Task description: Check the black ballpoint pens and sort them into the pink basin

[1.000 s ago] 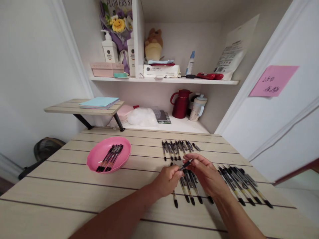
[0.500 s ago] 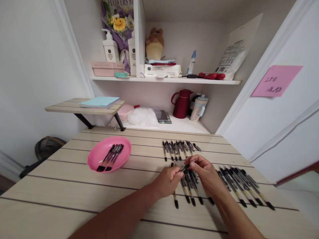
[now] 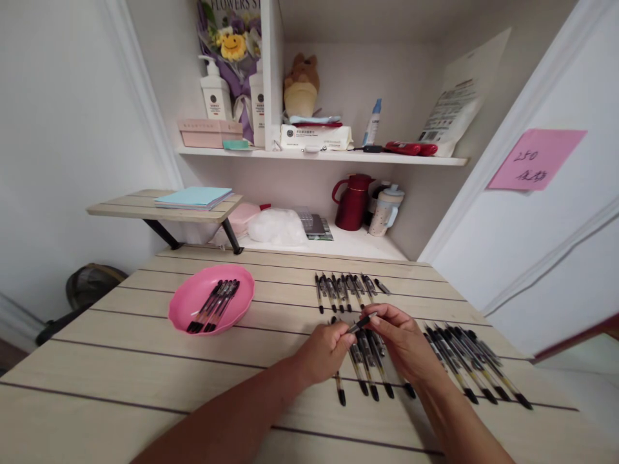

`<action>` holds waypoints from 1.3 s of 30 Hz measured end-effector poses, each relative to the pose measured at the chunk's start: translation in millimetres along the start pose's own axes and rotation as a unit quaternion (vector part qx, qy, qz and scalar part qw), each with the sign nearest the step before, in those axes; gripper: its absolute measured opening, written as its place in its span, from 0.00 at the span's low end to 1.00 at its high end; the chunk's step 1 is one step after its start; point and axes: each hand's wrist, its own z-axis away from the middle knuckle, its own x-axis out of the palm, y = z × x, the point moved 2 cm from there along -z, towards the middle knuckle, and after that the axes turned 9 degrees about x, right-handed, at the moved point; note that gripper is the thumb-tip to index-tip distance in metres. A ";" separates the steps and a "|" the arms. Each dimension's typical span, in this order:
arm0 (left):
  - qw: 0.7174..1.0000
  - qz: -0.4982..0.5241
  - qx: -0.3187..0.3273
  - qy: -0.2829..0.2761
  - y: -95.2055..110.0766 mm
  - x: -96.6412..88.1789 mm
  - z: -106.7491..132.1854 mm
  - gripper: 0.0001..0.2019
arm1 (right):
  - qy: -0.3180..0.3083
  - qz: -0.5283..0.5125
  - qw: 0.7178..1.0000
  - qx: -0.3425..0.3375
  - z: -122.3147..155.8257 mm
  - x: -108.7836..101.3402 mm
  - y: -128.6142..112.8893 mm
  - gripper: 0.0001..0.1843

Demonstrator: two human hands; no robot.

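Observation:
My left hand (image 3: 326,353) is closed around the lower part of a black pen (image 3: 362,323), which slants up to the right. At the pen's tip, the thumb and fingers of my right hand (image 3: 399,335) are pinched together. Beneath both hands lies a group of pens (image 3: 374,370) with black ends and yellowish barrels, partly covered by the fingers. Behind them is a row of shorter pen parts (image 3: 342,293). More pens (image 3: 476,364) are fanned out to the right of my right wrist. Several dark pens (image 3: 217,306) rest in a pink bowl (image 3: 182,303) at the left.
A small raised stand (image 3: 126,205) with blue-covered papers (image 3: 193,197) is at the back left of the slatted table (image 3: 145,374). On the shelf behind stand a red jug (image 3: 352,203), a speckled cup (image 3: 387,211) and a white plastic bag (image 3: 276,227).
Both hands stay in nearly the same place. The front of the pen between them shows a little more clearly now, its tip at my right fingers. The laid-out pens have not moved.

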 end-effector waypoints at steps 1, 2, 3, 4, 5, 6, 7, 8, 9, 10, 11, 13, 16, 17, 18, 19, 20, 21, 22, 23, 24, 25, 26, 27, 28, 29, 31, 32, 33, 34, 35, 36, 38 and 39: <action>1.000 -0.001 0.003 0.002 0.0 -0.1 0.0 0.15 | 0.014 0.010 1.000 -0.006 -0.9 -1.2 1.0 0.13; 1.000 -0.001 0.005 0.003 0.0 -0.3 0.1 0.15 | 0.024 0.018 0.999 -0.010 -2.0 -2.5 2.3 0.13; 1.000 -0.002 0.007 0.004 -0.1 -0.4 0.2 0.15 | 0.030 0.025 0.999 -0.012 -3.3 -3.6 3.6 0.13; 1.000 -0.002 0.006 0.004 -0.3 -0.5 0.2 0.15 | 0.032 0.028 0.999 -0.013 -4.5 -4.6 4.9 0.13; 1.000 -0.002 0.005 0.004 -0.5 -0.6 0.2 0.16 | 0.031 0.028 0.999 -0.012 -5.5 -5.3 6.1 0.13; 1.000 -0.001 0.003 0.003 -0.7 -0.6 0.2 0.16 | 0.029 0.026 0.999 -0.011 -6.2 -5.7 7.0 0.13; 1.000 0.001 0.001 0.001 -1.0 -0.6 0.1 0.15 | 0.027 0.022 0.999 -0.008 -6.4 -5.7 7.7 0.13; 1.000 0.004 0.000 0.000 -1.3 -0.6 0.0 0.15 | 0.026 0.018 0.999 -0.006 -6.0 -5.2 7.9 0.13; 1.000 0.008 0.000 0.000 -1.7 -0.4 -0.2 0.15 | 0.024 0.015 1.000 -0.003 -5.1 -4.3 7.7 0.13; 1.000 0.013 0.000 0.001 -2.4 -0.2 -0.4 0.15 | 0.019 0.014 1.000 0.001 -3.8 -3.0 6.9 0.13; 1.000 0.020 -0.001 0.005 -3.6 0.2 -0.7 0.14 | 0.010 0.014 1.000 0.005 -2.3 -1.6 5.6 0.13; 0.999 0.041 -0.012 0.023 -7.7 1.0 -1.2 0.12 | -0.015 0.011 1.000 0.011 -0.8 -0.9 1.0 0.16; 0.992 0.091 -0.049 0.069 -18.8 2.0 -1.9 0.09 | 0.007 0.015 1.000 0.006 -10.7 -15.3 -10.1 0.21; 0.989 0.109 -0.060 0.086 -23.1 2.1 -2.2 0.09 | 0.042 0.034 0.999 0.001 -18.6 -25.2 -14.5 0.20; 0.985 0.125 -0.068 0.100 -27.2 1.9 -2.6 0.09 | 0.085 0.073 0.994 -0.002 -28.8 -36.7 -18.8 0.18; 0.981 0.138 -0.072 0.112 -31.0 1.4 -3.1 0.09 | 0.129 0.133 0.983 -0.008 -40.7 -48.7 -23.2 0.16; 0.979 0.148 -0.073 0.123 -34.3 0.8 -3.6 0.10 | 0.167 0.204 0.964 -0.018 -53.6 -59.8 -27.3 0.15; 0.976 0.155 -0.073 0.131 -37.1 -0.1 -4.1 0.10 | 0.201 0.285 0.937 -0.022 -67.0 -69.4 -30.3 0.14; 0.975 0.159 -0.073 0.136 -39.2 -1.0 -4.5 0.11 | 0.222 0.380 0.898 -0.020 -80.1 -76.4 -31.8 0.12; 0.974 0.161 -0.074 0.139 -40.8 -1.8 -4.9 0.11 | 0.234 0.462 0.855 -0.017 -92.3 -80.6 -31.6 0.11; 0.974 0.160 -0.074 0.140 -41.9 -2.6 -5.2 0.12 | 0.238 0.522 0.819 -0.006 -103.0 -82.6 -29.6 0.11; 0.974 0.159 -0.075 0.140 -42.5 -3.3 -5.4 0.12 | 0.237 0.559 0.794 0.005 -112.0 -82.5 -26.3 0.11; 0.975 0.158 -0.075 0.139 -42.8 -3.8 -5.5 0.12 | 0.235 0.579 0.780 0.014 -119.1 -81.0 -22.1 0.11; 0.975 0.157 -0.074 0.137 -42.7 -4.2 -5.4 0.12 | 0.234 0.585 0.776 0.021 -124.4 -79.0 -17.8 0.12; 0.976 0.156 -0.074 0.135 -42.5 -4.5 -5.3 0.12 | 0.233 0.584 0.777 0.025 -128.3 -77.1 -13.9 0.12; 0.976 0.155 -0.074 0.134 -42.0 -4.7 -5.2 0.12 | 0.234 0.580 0.780 0.027 -130.8 -76.0 -10.9 0.12; 0.977 0.150 -0.073 0.130 -40.8 -4.8 -4.7 0.11 | 0.237 0.570 0.786 0.033 -132.5 -77.6 -8.9 0.10; 0.978 0.146 -0.071 0.128 -40.0 -4.8 -4.5 0.11 | 0.238 0.562 0.791 0.038 -131.6 -80.0 -9.8 0.08; 0.979 0.141 -0.070 0.126 -39.2 -4.7 -4.4 0.11 | 0.238 0.551 0.799 0.042 -129.5 -82.9 -11.7 0.07; 0.981 0.137 -0.068 0.122 -38.3 -4.7 -4.3 0.11 | 0.237 0.539 0.807 0.046 -125.8 -85.5 -14.1 0.06; 0.982 0.132 -0.065 0.117 -37.3 -4.6 -4.3 0.10 | 0.234 0.530 0.813 0.050 -120.3 -87.0 -16.6 0.05; 0.984 0.127 -0.062 0.112 -36.2 -4.7 -4.4 0.10 | 0.228 0.511 0.827 0.050 -113.0 -86.7 -18.8 0.07; 0.987 0.117 -0.056 0.098 -34.2 -5.0 -4.7 0.11 | 0.199 0.414 0.887 0.039 -93.4 -79.3 -21.0 0.10; 0.988 0.111 -0.054 0.093 -33.3 -5.4 -4.8 0.11 | 0.170 0.317 0.933 0.027 -81.7 -71.9 -21.0 0.11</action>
